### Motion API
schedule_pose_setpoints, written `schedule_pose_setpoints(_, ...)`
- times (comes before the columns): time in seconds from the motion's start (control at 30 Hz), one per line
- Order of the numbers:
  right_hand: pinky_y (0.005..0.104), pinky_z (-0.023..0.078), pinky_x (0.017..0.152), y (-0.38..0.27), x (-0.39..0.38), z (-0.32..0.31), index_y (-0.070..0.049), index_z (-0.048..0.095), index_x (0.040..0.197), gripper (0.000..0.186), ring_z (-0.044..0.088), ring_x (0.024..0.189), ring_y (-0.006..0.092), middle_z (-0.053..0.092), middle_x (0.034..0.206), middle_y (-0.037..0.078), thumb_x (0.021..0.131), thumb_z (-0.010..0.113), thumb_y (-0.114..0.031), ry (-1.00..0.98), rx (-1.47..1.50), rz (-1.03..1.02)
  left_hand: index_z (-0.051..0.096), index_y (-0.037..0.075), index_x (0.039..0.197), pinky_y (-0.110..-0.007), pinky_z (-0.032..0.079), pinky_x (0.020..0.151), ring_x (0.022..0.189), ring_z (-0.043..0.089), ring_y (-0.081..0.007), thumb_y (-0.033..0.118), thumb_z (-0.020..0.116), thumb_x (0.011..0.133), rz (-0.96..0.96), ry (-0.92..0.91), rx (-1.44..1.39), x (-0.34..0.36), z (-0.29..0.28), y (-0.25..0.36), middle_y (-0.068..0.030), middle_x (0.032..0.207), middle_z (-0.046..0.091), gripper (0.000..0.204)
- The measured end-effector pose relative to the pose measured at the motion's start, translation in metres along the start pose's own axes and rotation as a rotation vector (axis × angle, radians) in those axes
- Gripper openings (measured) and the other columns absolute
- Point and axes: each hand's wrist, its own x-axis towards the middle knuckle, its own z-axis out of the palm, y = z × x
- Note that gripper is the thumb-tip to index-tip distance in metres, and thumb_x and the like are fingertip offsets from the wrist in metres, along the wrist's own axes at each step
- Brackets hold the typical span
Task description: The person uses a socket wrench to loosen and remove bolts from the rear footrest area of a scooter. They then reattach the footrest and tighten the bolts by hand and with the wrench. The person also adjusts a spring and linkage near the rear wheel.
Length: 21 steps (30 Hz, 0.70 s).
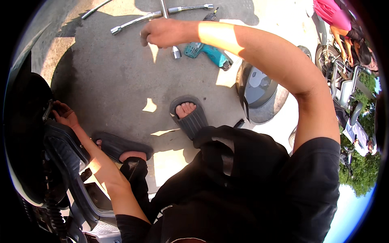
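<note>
My left hand [67, 116] is low at the left, beside the dark body of a scooter [65, 139]. Its fingers are bent against a small metal part [48, 111]; what they pinch is partly hidden in shadow. Stretched out over the ground, my right hand [166, 33] hangs above a four-way lug wrench [188, 8], covering part of one arm of it. The fingers of that hand are loosely bent and apart, with nothing visible in them. Close by lies a teal cordless drill [214, 56], partly behind my right forearm.
A metal rod [96, 9] lies at the far left. To the right stands a grey and black rounded shell [261, 91], with a small black object [239, 123] near it. My sandals [189, 117] are on the concrete. Motorbikes [344, 87] and a person in pink [334, 16] are farther right.
</note>
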Motion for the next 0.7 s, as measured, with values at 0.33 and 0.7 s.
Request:
schedule_pose_setpoints(0.33,0.0436,0.052,0.082,0.207,-0.192,-0.099,0.001,0.066,0.110,0.040,0.068,0.089,0.0335,0.069,0.098,0.022,0.093,0.054,-0.033,0.543,-0.710,0.696,0.057,0.003,0.126,-0.035,0.054,0.088,0.108,0.064,-0.0229,0.016,0.060,0.095,-0.035,0.051,-0.023,0.029,-0.039,-0.007,-0.0116,0.117,0.067,0.034)
schedule_pose_setpoints(0.7,0.0510,0.044,0.096,0.267,-0.176,-0.065,-0.024,0.064,0.127,0.046,0.057,0.122,0.0271,0.060,0.134,0.003,0.084,0.060,-0.038,-0.031,-0.518,1.371,0.055,0.000,0.129,-0.035,0.053,0.086,0.104,0.063,-0.0220,0.019,0.055,0.099,-0.025,0.041,0.067,0.010,-0.009,-0.012,-0.0100,0.118,0.066,0.036)
